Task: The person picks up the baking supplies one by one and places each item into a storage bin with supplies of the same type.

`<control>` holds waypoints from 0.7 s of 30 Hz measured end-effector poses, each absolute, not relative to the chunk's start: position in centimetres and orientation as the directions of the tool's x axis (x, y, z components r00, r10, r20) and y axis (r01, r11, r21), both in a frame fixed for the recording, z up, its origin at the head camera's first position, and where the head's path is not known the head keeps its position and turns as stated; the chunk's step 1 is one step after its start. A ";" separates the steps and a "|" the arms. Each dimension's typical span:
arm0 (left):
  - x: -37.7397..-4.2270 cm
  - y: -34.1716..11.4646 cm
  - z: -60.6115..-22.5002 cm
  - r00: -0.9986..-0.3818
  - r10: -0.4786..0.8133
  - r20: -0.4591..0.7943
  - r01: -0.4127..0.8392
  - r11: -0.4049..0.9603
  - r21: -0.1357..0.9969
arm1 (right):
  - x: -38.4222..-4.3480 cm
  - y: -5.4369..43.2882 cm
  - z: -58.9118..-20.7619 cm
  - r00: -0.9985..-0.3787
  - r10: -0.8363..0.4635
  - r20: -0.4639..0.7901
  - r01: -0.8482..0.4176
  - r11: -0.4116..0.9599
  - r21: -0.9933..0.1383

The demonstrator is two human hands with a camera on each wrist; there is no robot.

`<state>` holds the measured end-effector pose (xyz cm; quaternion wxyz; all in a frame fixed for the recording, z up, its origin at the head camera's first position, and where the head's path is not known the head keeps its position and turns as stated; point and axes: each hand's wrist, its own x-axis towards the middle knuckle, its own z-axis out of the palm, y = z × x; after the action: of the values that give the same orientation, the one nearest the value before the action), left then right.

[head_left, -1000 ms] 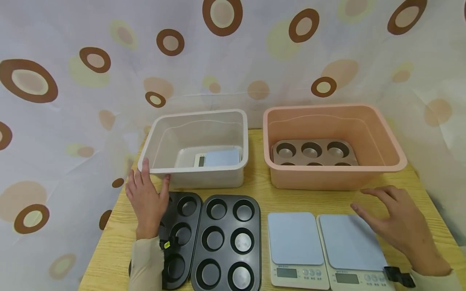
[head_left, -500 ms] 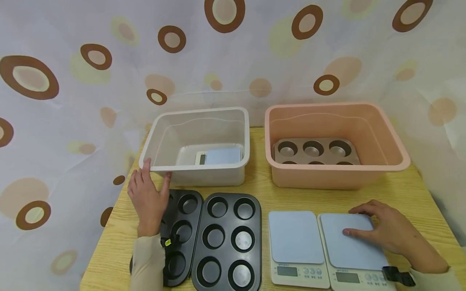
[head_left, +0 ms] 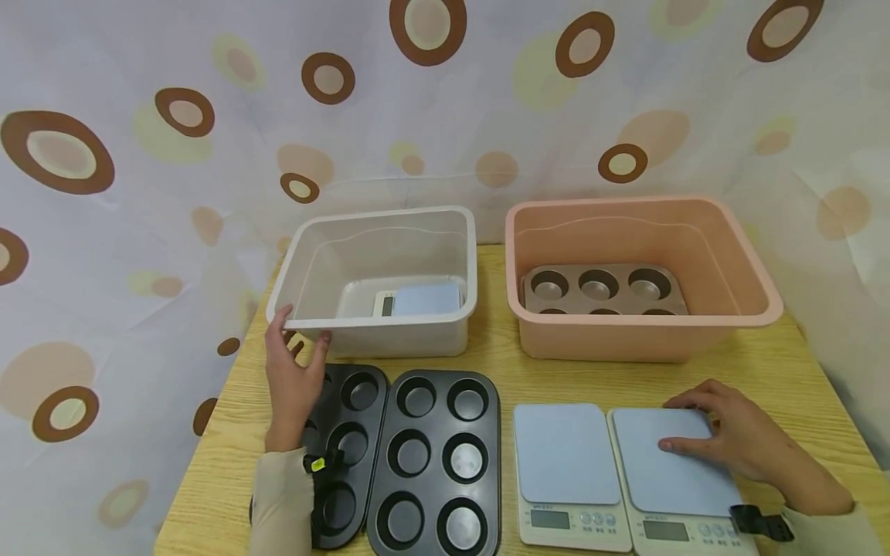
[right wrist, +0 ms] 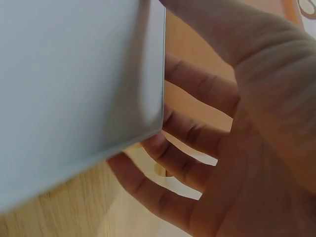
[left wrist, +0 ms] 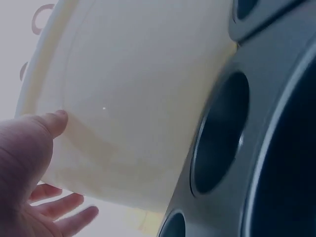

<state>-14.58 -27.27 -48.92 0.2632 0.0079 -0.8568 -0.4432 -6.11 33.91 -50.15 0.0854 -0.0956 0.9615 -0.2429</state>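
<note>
White bin (head_left: 396, 340) stands just ahead of the left hand (head_left: 295, 390), which grips its near-left corner, thumb on the outer wall. One tray (head_left: 356, 418) lies right of that hand, partly hidden by the wrist; another tray (head_left: 438, 457) is farther right. One scale (head_left: 670, 479) sits left of the right hand (head_left: 747, 432), gripped at its far-right corner; the second scale (head_left: 566, 455) lies farther left.

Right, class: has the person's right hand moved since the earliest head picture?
Yes: judged against the peach bin, the right hand has moved away from that bin's front wall, towards the person and slightly left, onto the rightmost scale.
</note>
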 end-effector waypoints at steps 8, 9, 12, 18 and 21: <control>-14.6 -27.3 -48.7 -0.855 -0.307 0.417 0.228 0.501 0.835 | -6.3 33.9 -50.3 -0.967 -0.226 -0.114 -0.143 0.860 -0.491; -14.6 -27.3 -48.6 -0.853 -0.314 0.417 0.226 0.498 0.837 | -6.4 33.9 -50.2 -0.967 -0.226 -0.117 -0.143 0.862 -0.486; -14.6 -27.3 -48.6 -0.850 -0.331 0.411 0.217 0.490 0.844 | -6.6 34.0 -50.0 -0.964 -0.230 -0.134 -0.140 0.865 -0.481; -14.7 -27.3 -48.6 -0.854 -0.363 0.372 0.201 0.430 0.880 | -6.4 34.2 -49.9 -0.957 -0.270 -0.109 -0.182 0.847 -0.500; -14.7 -27.2 -48.7 -0.859 -0.375 0.349 0.194 0.393 0.899 | -6.4 34.3 -49.9 -0.951 -0.297 -0.090 -0.212 0.833 -0.511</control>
<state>-14.66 -27.24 -48.66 0.2597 0.0569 -0.7930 -0.5481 -6.42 34.28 -49.95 0.0828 -0.1332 0.9538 -0.2561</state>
